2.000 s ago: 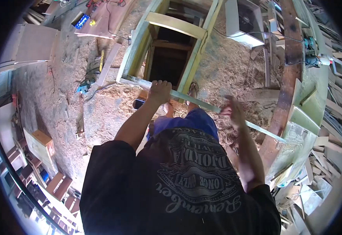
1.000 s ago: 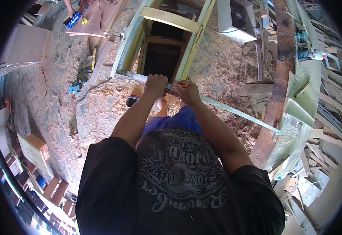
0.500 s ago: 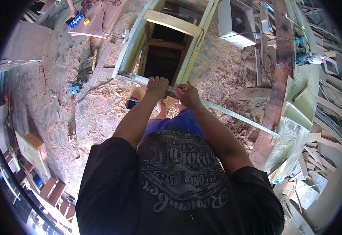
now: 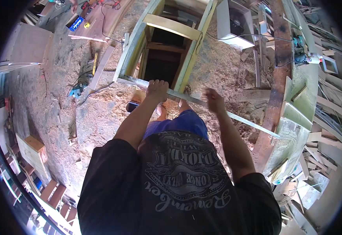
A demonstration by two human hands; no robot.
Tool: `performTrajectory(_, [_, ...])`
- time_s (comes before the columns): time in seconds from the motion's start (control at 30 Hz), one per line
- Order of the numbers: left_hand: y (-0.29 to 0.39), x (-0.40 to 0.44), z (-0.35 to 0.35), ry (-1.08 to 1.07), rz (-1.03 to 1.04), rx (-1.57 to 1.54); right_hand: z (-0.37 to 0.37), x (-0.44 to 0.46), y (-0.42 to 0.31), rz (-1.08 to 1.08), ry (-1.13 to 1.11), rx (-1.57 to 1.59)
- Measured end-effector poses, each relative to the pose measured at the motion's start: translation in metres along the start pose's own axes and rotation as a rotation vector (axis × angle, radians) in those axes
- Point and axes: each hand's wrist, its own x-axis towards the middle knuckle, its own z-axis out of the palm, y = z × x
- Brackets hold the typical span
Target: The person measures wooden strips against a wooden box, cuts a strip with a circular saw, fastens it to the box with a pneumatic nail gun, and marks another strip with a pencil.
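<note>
A long pale wooden strip (image 4: 253,124) runs from the near edge of a wooden frame (image 4: 172,26) out to a block on the right. My left hand (image 4: 157,91) is wrapped over the strip near the frame's front corner. Over the strip's middle, to the right of the frame, is my right hand (image 4: 215,102), with its fingers curled and slightly blurred. Whatever it may hold is too small to make out. The frame is open on top, with a crosspiece over a dark inside.
A dark beam (image 4: 282,62) and a bench with power tools stand on the right. A white box (image 4: 235,23) lies at the top. A blue tool (image 4: 77,91) rests on the sawdust floor at left. Another person's hand (image 4: 74,5) shows at the top left.
My right hand has moved away from my left hand, rightwards along the strip. My left hand has stayed on the strip. The other person's hand has moved up from the blue box.
</note>
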Motion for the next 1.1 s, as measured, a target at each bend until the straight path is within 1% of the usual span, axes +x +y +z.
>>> performTrajectory(0.03, [0.000, -0.001, -0.001, 0.000, 0.006, -0.005, -0.029, -0.006, 0.014, 0.014, -0.024, -0.449])
performTrajectory(0.07, [0.000, -0.001, -0.003, 0.001, 0.011, -0.008, -0.054, -0.011, 0.024, 0.148, -0.113, -0.676])
performTrajectory(0.1, [-0.001, -0.001, -0.001, 0.006, 0.011, -0.006, -0.075, -0.021, 0.033, 0.116, -0.113, -0.729])
performTrajectory(0.13, [-0.001, 0.001, 0.003, 0.013, 0.012, 0.008, -0.087, -0.028, 0.037, 0.113, -0.109, -0.729])
performTrajectory(0.23, [-0.001, -0.001, 0.005, 0.039, 0.028, 0.029, -0.109, -0.043, 0.042, 0.155, -0.317, -0.661])
performTrajectory(0.27, [-0.001, -0.002, 0.004, 0.057, 0.039, 0.035, -0.112, -0.044, 0.029, 0.236, -0.381, -0.698])
performTrajectory(0.3, [0.000, -0.002, 0.003, 0.061, 0.039, 0.039, -0.111, -0.044, 0.036, 0.232, -0.377, -0.695])
performTrajectory(0.37, [0.002, -0.006, 0.001, 0.075, 0.035, 0.049, -0.103, -0.047, 0.067, 0.040, -0.334, -0.695])
performTrajectory(0.4, [0.002, -0.006, -0.001, 0.074, 0.036, 0.053, -0.100, -0.049, 0.093, -0.058, -0.253, -0.550])
performTrajectory(0.43, [0.002, -0.005, -0.002, 0.058, 0.028, 0.058, -0.100, -0.050, 0.087, -0.055, -0.253, -0.548])
performTrajectory(0.5, [0.003, -0.003, -0.001, 0.041, 0.015, 0.059, -0.103, -0.050, 0.064, 0.081, -0.312, -0.657])
performTrajectory(0.53, [0.002, -0.002, -0.001, 0.018, 0.015, 0.045, -0.104, -0.049, 0.060, 0.081, -0.316, -0.657])
performTrajectory(0.6, [0.000, -0.001, -0.001, -0.008, 0.015, 0.034, -0.103, -0.046, 0.055, 0.181, -0.338, -0.625])
performTrajectory(0.7, [0.000, 0.001, 0.000, -0.047, 0.006, 0.011, -0.101, -0.039, 0.102, 0.169, -0.357, -0.529])
performTrajectory(0.73, [0.000, 0.002, 0.001, -0.038, 0.002, 0.012, -0.101, -0.039, 0.099, 0.170, -0.361, -0.530])
performTrajectory(0.8, [0.001, 0.003, 0.002, -0.024, 0.000, 0.011, -0.103, -0.038, 0.091, 0.238, -0.383, -0.550])
performTrajectory(0.83, [0.002, 0.003, -0.001, -0.052, -0.002, 0.025, -0.105, -0.039, 0.086, 0.236, -0.380, -0.552])
performTrajectory(0.9, [0.003, 0.001, -0.008, -0.070, -0.007, 0.038, -0.110, -0.042, 0.074, 0.147, -0.351, -0.609])
performTrajectory(0.93, [0.005, -0.002, -0.018, -0.028, 0.010, 0.028, -0.114, -0.046, 0.058, 0.205, -0.332, -0.636])
performTrajectory(0.97, [0.007, -0.005, -0.028, 0.012, 0.029, 0.019, -0.118, -0.047, 0.057, 0.199, -0.329, -0.637])
performTrajectory(1.0, [0.007, -0.007, -0.037, 0.019, 0.028, 0.020, -0.125, -0.047, 0.057, 0.120, -0.303, -0.584])
performTrajectory(1.03, [0.005, -0.008, -0.048, 0.073, 0.063, -0.037, -0.131, -0.047, 0.055, 0.039, -0.273, -0.530])
performTrajectory(1.07, [0.003, -0.007, -0.059, 0.132, 0.098, -0.093, -0.134, -0.048, 0.036, 0.014, -0.232, -0.598])
performTrajectory(1.1, [0.006, -0.010, -0.070, 0.150, 0.100, -0.086, -0.134, -0.047, 0.025, 0.000, -0.218, -0.601])
